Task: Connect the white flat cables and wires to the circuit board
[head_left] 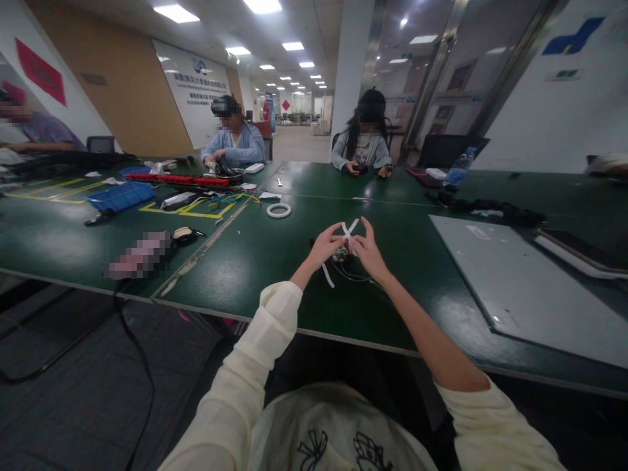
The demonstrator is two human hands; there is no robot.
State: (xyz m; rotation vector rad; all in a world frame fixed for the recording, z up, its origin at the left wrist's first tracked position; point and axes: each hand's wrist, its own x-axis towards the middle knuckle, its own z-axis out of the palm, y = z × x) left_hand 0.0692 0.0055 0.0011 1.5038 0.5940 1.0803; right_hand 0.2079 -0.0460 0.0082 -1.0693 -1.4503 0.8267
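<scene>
In the head view, a thin white strip (351, 227), which looks like paper or tape, is crossed into an X between my fingertips. My left hand (327, 246) pinches it from the left, and a loose tail hangs below that hand. My right hand (368, 251) pinches it from the right, with the index finger raised. Both hands are just above the green table (235, 261). Beneath them lies a small metallic part (341, 257) with a dark cable (360, 279) curving to the right; my hands partly hide it.
A white ring-shaped roll (271, 210) lies ahead to the left. Further left are a blue tray (122, 196), a red power strip (196, 181) and loose wires. A large grey panel (534, 288) covers the right side. Two people sit across; another is at far left.
</scene>
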